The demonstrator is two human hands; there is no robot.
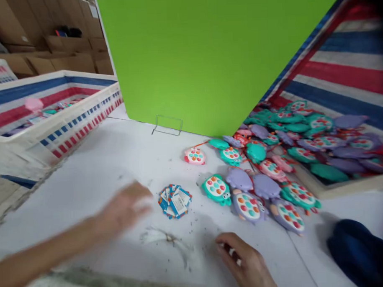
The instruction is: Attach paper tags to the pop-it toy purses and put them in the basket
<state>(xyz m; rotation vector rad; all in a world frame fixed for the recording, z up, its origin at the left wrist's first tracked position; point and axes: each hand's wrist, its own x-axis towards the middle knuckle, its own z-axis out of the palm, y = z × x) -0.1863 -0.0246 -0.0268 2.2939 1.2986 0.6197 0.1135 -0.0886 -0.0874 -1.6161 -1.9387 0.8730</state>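
My left hand (pixel 127 208), smeared by motion, is above the white table just left of a small pile of blue-and-white printed cards (pixel 177 201). Its thumb and fingers look apart and nothing shows between them. Closer to me, my right hand (pixel 246 259) is closed, fingers curled toward the thumb; whatever lies in the dark gap between them cannot be made out. A bundle of thin pale ties (pixel 169 238) lies between the hands. Beyond my right hand are turtle-shaped toys with coloured buttons, among them a green one (pixel 216 189) and a purple one (pixel 249 206).
A pink toy (pixel 195 156) lies near a wire stand (pixel 168 125) by the green panel (pixel 201 55). Many more toys spill from a striped-lined bin (pixel 340 192) at right. At left stands a white basket (pixel 80 126). A dark blue object (pixel 355 251) sits at lower right.
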